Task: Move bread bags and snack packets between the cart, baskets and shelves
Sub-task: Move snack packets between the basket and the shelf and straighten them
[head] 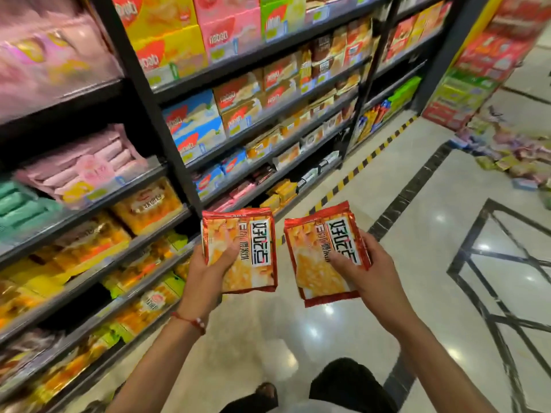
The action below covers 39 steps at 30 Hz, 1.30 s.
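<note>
I hold two matching red and orange snack packets in front of me over the aisle floor. My left hand (208,268) grips the left packet (256,242) from its lower left, thumb lying across the front. My right hand (362,271) grips the right packet (313,272) from its right side, thumb on the front and fingers behind. Both packets face up toward me with their white label strips showing. They hang side by side, a small gap between them, just right of the shelving (179,162).
Dark shelves on the left carry pink, green, yellow and orange snack bags (146,207) and boxed biscuits (193,126). A stack of red and green cartons (474,64) stands at the far right, with a heap of small packets (512,153) on the glossy tiled floor (417,204).
</note>
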Tool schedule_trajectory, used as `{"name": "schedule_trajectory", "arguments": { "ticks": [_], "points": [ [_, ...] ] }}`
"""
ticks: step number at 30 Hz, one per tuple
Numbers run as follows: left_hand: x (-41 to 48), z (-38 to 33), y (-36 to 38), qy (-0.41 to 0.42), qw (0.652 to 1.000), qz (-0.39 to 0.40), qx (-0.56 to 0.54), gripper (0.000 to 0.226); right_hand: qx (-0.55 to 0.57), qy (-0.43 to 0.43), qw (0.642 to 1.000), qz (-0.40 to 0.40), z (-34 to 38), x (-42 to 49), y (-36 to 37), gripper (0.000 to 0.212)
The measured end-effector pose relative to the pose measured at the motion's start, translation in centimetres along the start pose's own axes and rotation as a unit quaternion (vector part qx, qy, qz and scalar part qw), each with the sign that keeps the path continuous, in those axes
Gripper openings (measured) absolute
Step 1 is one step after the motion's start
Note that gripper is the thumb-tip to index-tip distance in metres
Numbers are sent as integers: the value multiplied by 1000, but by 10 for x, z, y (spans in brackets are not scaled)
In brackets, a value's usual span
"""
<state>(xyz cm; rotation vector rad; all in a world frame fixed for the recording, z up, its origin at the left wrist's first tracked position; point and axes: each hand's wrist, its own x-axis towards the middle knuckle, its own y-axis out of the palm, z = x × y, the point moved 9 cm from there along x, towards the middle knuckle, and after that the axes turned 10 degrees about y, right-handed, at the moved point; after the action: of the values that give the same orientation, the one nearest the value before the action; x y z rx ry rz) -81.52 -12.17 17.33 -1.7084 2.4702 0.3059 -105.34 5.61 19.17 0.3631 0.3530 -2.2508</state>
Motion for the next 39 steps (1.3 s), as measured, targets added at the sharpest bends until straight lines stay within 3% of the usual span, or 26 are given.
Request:
{"name": "schedule_trajectory", "arguments": {
  "ticks": [4,14,22,27,34,39],
  "points": [
    [69,-22,49,19,1000,-11,5,45,14,-21,1000,1,40,76,-27,53],
    [218,-67,223,52,997,-63,-15,41,-29,-73,995,59,147,294,-130,39],
    [325,-117,345,96,991,-90,-30,40,-33,-110,990,79,241,458,-203,47],
    [407,-147,391,132,987,-94,-19,56,-33,-144,985,86,294,555,-220,59],
    [525,-179,435,181,978,-104,-31,52,-65,-191,976,86,373,676,-220,51],
    [585,-195,455,190,971,-132,-64,50,-103,-230,957,141,428,744,-203,56]
  ]
}}
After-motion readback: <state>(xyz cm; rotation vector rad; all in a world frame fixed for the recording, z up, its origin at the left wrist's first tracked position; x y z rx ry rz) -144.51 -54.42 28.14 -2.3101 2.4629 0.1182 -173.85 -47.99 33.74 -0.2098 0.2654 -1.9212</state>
